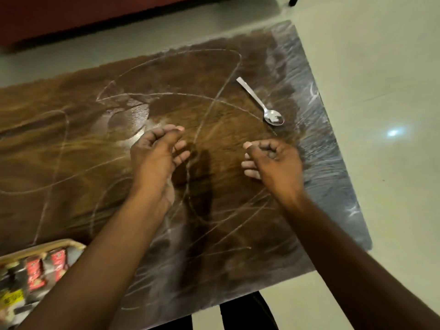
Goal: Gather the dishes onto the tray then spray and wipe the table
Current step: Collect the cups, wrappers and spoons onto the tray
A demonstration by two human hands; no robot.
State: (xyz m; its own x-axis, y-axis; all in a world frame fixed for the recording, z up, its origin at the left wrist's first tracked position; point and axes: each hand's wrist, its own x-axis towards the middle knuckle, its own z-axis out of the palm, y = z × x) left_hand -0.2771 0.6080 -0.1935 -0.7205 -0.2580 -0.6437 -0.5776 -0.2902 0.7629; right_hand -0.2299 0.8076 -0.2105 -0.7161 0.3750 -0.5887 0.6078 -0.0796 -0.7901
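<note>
A steel spoon (262, 103) lies alone on the brown wooden table (83, 144), near its right end, bowl toward me. My left hand (157, 153) hovers over the middle of the table with loosely curled fingers and holds nothing. My right hand (273, 163) hovers beside it, below the spoon, fingers also loosely curled and empty. Neither hand touches the spoon. The table top is covered with clear plastic film that shows pale scratch-like lines. No tray, spray bottle or cloth is in view.
A box (35, 270) with red packets sits at the table's near left corner, partly behind my left forearm. Pale floor tiles (381, 91) surround the table on the right and far side. A dark red piece of furniture (71, 15) stands beyond the table.
</note>
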